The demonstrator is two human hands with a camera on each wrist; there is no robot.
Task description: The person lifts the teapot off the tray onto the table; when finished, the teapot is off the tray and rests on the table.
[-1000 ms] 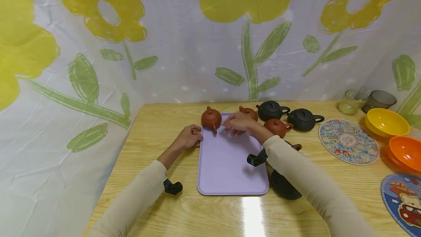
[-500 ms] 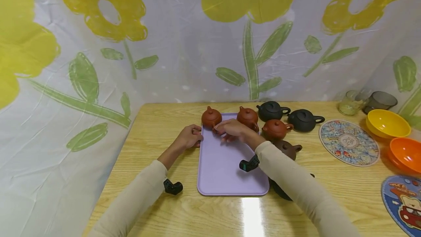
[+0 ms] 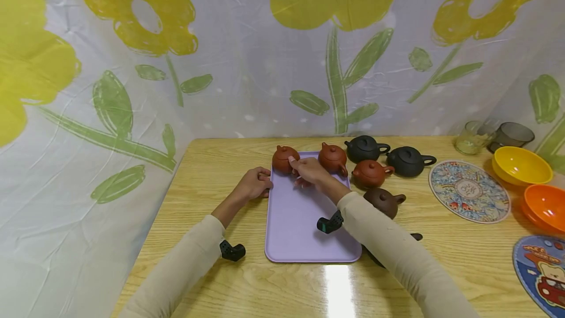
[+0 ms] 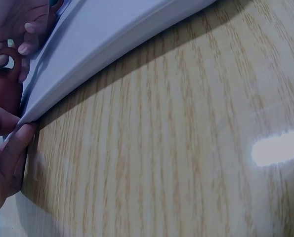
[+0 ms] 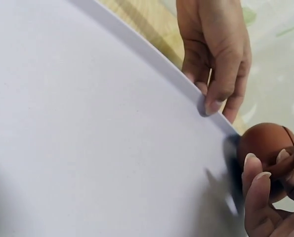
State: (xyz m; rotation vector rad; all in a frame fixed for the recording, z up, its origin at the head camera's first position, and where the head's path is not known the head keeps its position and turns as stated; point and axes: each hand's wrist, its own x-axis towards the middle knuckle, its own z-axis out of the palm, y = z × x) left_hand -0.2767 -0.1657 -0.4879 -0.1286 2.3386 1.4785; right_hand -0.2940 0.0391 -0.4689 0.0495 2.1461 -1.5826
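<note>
A reddish-brown teapot (image 3: 285, 160) stands at the far left corner of a light purple tray (image 3: 309, 229). My right hand (image 3: 310, 171) holds this teapot by its handle; in the right wrist view a finger (image 5: 289, 180) goes through the handle loop. With thumb and fingers my left hand (image 3: 254, 184) pinches the tray's left rim, as the right wrist view shows that hand (image 5: 218, 54) clearly. A second reddish-brown teapot (image 3: 332, 158) sits at the tray's far right corner, its handle towards me.
Right of the tray stand another reddish teapot (image 3: 370, 174), a dark brown teapot (image 3: 383, 202) and black teapots (image 3: 407, 162), one partly hidden by my right sleeve. Farther right lie a round patterned mat (image 3: 469, 189), a yellow bowl (image 3: 521, 166), an orange bowl (image 3: 547, 207) and glass cups (image 3: 471, 139).
My right hand has moved left from the right-hand teapot on the tray to the left one and taken its handle. The left teapot has turned slightly. My left hand stays on the rim.
</note>
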